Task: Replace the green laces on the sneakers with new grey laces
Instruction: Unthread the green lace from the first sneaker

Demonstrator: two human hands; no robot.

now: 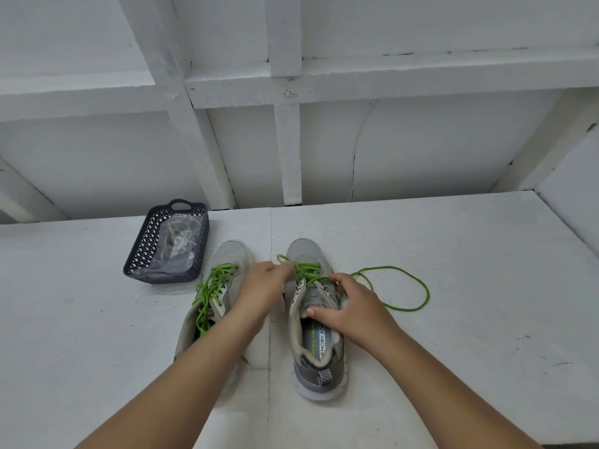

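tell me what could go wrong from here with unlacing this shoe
The loose green lace loops across the table on the right; a hard pull by the left hand could snag it in the eyelets. The right hand only steadies the right shoe by its tongue, so the shoe might slide. The left shoe is still fully laced.

Two sneakers stand side by side on the bench (453,286), the left sneaker (210,306) near the right sneaker (316,335). Behind and left lies a basket (137,254), holding what seems a bag (176,244).
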